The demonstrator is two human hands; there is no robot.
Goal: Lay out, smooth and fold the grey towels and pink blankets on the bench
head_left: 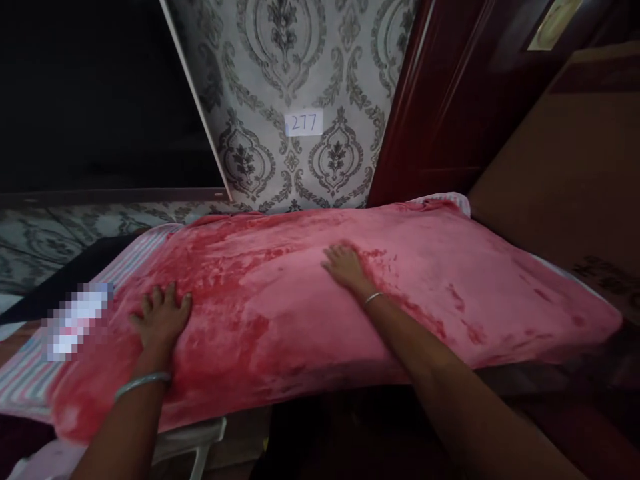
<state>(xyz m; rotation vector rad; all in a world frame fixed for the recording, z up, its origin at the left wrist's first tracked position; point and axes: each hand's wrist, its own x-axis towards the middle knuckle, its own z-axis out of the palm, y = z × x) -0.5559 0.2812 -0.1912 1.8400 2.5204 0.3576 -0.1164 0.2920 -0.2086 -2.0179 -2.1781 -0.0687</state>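
The left hand [161, 319] and right hand [346, 268] lie open upon the pink cloth [290, 313]. Its length goes left to right.

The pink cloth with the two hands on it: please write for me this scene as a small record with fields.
left hand: open, on the pink cloth, towards its left end
right hand: open, near the middle of the cloth
under the cloth: striped fabric, showing at the edges
wall: patterned wallpaper, label reading 277
upper left: dark screen
upper right: dark red panel
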